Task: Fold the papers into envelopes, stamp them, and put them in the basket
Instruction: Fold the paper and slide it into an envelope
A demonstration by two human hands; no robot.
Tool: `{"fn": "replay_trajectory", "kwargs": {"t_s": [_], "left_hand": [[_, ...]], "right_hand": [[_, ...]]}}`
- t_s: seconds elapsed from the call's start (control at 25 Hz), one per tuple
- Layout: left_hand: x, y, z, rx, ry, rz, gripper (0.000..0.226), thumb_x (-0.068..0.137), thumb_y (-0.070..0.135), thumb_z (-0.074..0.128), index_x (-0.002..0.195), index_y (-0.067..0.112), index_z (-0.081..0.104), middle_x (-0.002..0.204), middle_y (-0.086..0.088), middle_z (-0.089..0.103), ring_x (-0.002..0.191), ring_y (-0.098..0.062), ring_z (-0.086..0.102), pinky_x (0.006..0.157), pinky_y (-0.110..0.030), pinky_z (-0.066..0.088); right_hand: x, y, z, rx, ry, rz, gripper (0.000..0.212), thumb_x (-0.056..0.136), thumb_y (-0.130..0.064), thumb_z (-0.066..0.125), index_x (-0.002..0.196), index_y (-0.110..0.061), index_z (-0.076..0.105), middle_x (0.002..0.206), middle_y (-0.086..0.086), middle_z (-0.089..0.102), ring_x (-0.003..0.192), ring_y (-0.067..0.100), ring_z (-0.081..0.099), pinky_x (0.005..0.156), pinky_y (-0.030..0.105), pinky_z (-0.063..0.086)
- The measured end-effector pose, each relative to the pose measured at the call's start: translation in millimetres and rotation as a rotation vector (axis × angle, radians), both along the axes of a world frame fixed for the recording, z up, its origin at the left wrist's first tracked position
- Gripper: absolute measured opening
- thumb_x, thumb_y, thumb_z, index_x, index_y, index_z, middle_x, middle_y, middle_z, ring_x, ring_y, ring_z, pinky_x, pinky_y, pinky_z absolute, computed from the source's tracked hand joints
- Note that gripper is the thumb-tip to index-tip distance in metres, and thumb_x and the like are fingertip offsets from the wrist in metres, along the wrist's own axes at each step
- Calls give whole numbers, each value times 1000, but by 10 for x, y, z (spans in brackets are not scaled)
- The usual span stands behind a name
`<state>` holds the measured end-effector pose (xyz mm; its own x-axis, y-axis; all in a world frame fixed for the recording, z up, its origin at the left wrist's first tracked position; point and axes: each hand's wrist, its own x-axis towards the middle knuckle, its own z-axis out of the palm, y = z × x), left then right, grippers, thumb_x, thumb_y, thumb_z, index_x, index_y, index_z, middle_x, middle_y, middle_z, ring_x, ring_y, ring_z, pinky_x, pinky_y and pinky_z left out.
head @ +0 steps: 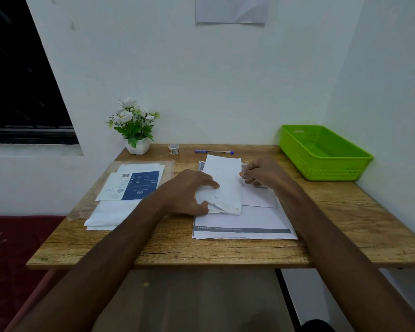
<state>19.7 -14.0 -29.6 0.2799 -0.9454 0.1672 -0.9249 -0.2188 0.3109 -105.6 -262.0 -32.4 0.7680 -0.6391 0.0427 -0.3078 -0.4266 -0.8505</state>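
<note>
i have the folded paper (223, 183) lying on the sheets (244, 224) at the middle of the table (201, 250), its long axis running away from me toward the wall, the near end crumpled; my left hand (189, 192) grips that near corner, thumb under and fingers curled over it; my right hand (261, 171) sits at the far right edge with fingers curled, and i cannot tell whether it pinches the edge or only touches it; i judge the risks as these: the crumpled corner may tear or set a crooked crease if i press now; the loose sheets beneath may slide and skew the fold; the basket (321, 154) waits at the far right corner.
</note>
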Motion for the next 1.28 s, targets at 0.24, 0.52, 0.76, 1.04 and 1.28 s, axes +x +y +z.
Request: {"fn": "replay_trajectory", "kwargs": {"t_s": [0.24,0.52,0.76,1.04,1.28], "left_hand": [[-29,-78,-67,-58,-185,91,44,89,48,69,129,30,70,131,5,70,119,-16,60,99,-30,42],[-20,-133,-46,-98,-259,155,35,102,37,58,135,29,67,130,0,72,113,-19,65,87,-27,44],[-162,-183,-39,-21,-404,113,51,104,31,56,153,33,41,129,-5,71,101,-25,70,83,-37,58],[-247,-141,-44,6,-529,-44,32,95,12,69,123,21,56,134,-10,65,67,-23,61,54,-26,39],[-284,-135,12,35,-625,-40,42,103,19,58,144,28,57,161,-2,44,114,-26,69,86,-33,57]], "right_hand": [[-287,-17,169,-183,209,226,43,64,-25,98,99,-12,78,98,7,76,90,17,66,82,32,49],[-382,76,276,-342,461,294,73,53,-43,101,115,-24,69,114,-4,63,106,16,61,85,31,52],[-453,18,299,-313,457,224,66,52,-36,103,109,-19,74,103,-4,59,100,19,60,84,34,52],[-728,-63,212,112,182,8,32,62,3,94,87,-8,77,81,9,76,68,19,71,55,25,54],[-980,-37,198,285,-67,-104,21,73,15,82,82,1,70,60,11,73,46,21,70,39,26,54]]}}
